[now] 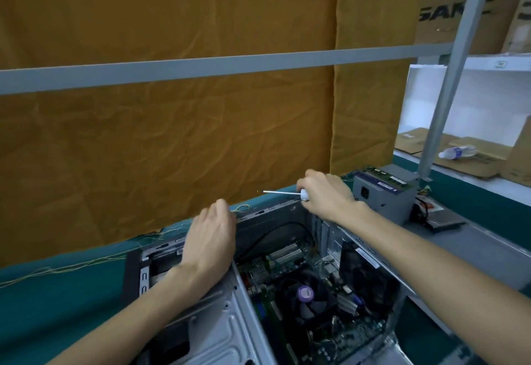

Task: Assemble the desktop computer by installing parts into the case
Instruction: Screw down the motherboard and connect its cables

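1. Grey sheet metal makes up the computer case (230, 307), which lies open on its side on a teal-covered table (57, 301), in the lower middle of the head view.
2. Inside the case sits the motherboard (287, 267), with a black cooler fan (309, 295) bearing a purple round label at its hub, and a black cable (275, 229) arching along the far wall.
3. The left hand (209, 241) rests on the case's far upper edge, fingers bent over the rim; its fingertips are hidden behind the edge, so it seems to steady the case rather than hold any loose part.
4. The right hand (324, 195) hangs above the far right corner of the case and grips a screwdriver (283, 192) by its white handle, the thin shaft pointing left and lying nearly level.
5. A grey power supply (385, 195) stands on the table just beyond the right hand, outside the case, with a green memory stick (385, 174) lying on top of it.
6. Mustard-yellow cloth (172, 120) hangs behind the table, crossed by a grey metal bar (201, 67).
7. On the shelving to the right lie flat cardboard pieces (474, 160) and a plastic bottle (457, 152) on its side; printed cardboard boxes (448, 5) stand above.
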Motion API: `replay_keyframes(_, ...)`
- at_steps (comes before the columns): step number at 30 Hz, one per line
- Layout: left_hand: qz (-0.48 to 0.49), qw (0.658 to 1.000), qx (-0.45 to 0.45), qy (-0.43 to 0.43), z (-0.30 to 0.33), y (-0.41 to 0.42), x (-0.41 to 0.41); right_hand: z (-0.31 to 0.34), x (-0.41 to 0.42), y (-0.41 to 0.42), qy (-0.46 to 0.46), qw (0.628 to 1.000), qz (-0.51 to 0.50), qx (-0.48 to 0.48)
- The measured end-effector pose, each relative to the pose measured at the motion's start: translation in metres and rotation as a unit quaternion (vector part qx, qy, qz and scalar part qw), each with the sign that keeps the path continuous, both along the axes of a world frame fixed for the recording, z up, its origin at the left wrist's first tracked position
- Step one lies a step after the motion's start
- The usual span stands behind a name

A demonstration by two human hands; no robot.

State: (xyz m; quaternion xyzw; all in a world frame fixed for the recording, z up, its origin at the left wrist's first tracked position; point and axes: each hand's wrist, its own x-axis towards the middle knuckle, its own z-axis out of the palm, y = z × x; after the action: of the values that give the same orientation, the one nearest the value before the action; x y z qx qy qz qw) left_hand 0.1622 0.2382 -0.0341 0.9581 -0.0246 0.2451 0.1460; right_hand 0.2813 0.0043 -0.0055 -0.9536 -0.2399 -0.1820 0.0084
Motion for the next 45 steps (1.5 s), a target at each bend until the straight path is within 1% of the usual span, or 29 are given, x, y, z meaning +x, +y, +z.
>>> replay_keyframes(1,-0.046,0.999,0.002,-0.011,0.003,-0.009,0.0,-0.002,-0.003,-0.002,0.002,0.999,-0.031,0.044)
replay_keyframes(2,-0.1,0.995,-0.013,0.003,0.006,-0.017,0.003,-0.001,-0.008,-0.003,0.017,0.994,-0.065,0.091)
replay_keyframes(3,-0.144,0.988,-0.029,0.04,0.009,-0.026,0.007,0.0,-0.012,-0.005,0.046,0.984,-0.092,0.147)
replay_keyframes(4,-0.171,0.981,-0.024,0.086,0.01,-0.034,0.013,0.001,-0.016,-0.006,0.084,0.969,-0.108,0.208)
replay_keyframes(6,-0.191,0.97,0.026,0.149,0.009,-0.047,0.024,0.004,-0.024,-0.009,0.159,0.929,-0.111,0.316)
replay_keyframes(8,-0.195,0.964,0.03,0.177,0.005,-0.057,0.03,0.004,-0.033,-0.009,0.221,0.884,-0.103,0.399)
replay_keyframes(10,-0.216,0.959,-0.012,0.184,0.003,-0.063,0.03,-0.001,-0.041,-0.008,0.27,0.836,-0.094,0.469)
replay_keyframes(12,-0.253,0.94,-0.084,0.213,0.002,-0.07,0.026,-0.007,-0.044,-0.009,0.289,0.793,-0.083,0.53)
replay_keyframes(13,-0.271,0.927,-0.103,0.236,0.002,-0.072,0.024,-0.009,-0.045,-0.01,0.288,0.781,-0.074,0.549)
replay_keyframes(14,-0.287,0.914,-0.101,0.267,0.002,-0.074,0.022,-0.01,-0.044,-0.011,0.284,0.773,-0.061,0.564)
replay_keyframes(17,-0.325,0.861,-0.067,0.386,-0.002,-0.081,0.019,-0.013,-0.044,-0.014,0.277,0.756,-0.029,0.593)
replay_keyframes(18,-0.329,0.851,-0.066,0.404,-0.002,-0.083,0.019,-0.015,-0.043,-0.015,0.274,0.759,-0.028,0.591)
replay_keyframes(19,-0.33,0.848,-0.071,0.408,-0.001,-0.084,0.019,-0.016,-0.043,-0.016,0.27,0.765,-0.033,0.584)
replay_keyframes(20,-0.333,0.846,-0.085,0.409,0.001,-0.085,0.019,-0.018,-0.043,-0.016,0.266,0.771,-0.038,0.578)
replay_keyframes(21,-0.342,0.835,-0.114,0.415,0.004,-0.086,0.02,-0.019,-0.043,-0.017,0.263,0.774,-0.044,0.575)
replay_keyframes(22,-0.36,0.813,-0.151,0.433,0.007,-0.086,0.02,-0.02,-0.043,-0.017,0.259,0.774,-0.048,0.575)
replay_keyframes(23,-0.382,0.782,-0.182,0.458,0.011,-0.086,0.019,-0.02,-0.042,-0.018,0.256,0.774,-0.052,0.577)
replay_keyframes(24,-0.405,0.751,-0.203,0.48,0.015,-0.085,0.018,-0.02,-0.041,-0.019,0.253,0.773,-0.055,0.579)
replay_keyframes(25,-0.424,0.727,-0.218,0.494,0.018,-0.085,0.016,-0.02,-0.041,-0.02,0.251,0.772,-0.057,0.58)
replay_keyframes(26,-0.435,0.712,-0.232,0.5,0.019,-0.084,0.015,-0.02,-0.041,-0.021,0.252,0.772,-0.056,0.581)
replay_keyframes(28,-0.438,0.698,-0.258,0.505,0.021,-0.083,0.014,-0.02,-0.041,-0.022,0.253,0.773,-0.055,0.579)
replay_keyframes(30,-0.436,0.696,-0.267,0.504,0.023,-0.08,0.016,-0.019,-0.043,-0.022,0.252,0.773,-0.057,0.58)
replay_keyframes(38,-0.413,0.724,-0.318,0.452,0.033,-0.061,0.028,-0.013,-0.048,-0.021,0.265,0.757,-0.059,0.595)
replay_keyframes(39,-0.404,0.734,-0.323,0.44,0.035,-0.06,0.03,-0.013,-0.048,-0.022,0.266,0.754,-0.06,0.598)
replay_keyframes(42,-0.35,0.789,-0.334,0.38,0.039,-0.057,0.034,-0.012,-0.047,-0.022,0.27,0.748,-0.064,0.602)
replay_keyframes(43,-0.339,0.796,-0.342,0.365,0.04,-0.057,0.035,-0.013,-0.046,-0.022,0.272,0.746,-0.065,0.604)
replay_keyframes(44,-0.335,0.795,-0.358,0.358,0.041,-0.056,0.036,-0.013,-0.046,-0.022,0.273,0.744,-0.067,0.607)
replay_keyframes(45,-0.335,0.786,-0.38,0.353,0.043,-0.054,0.036,-0.013,-0.045,-0.022,0.273,0.739,-0.069,0.611)
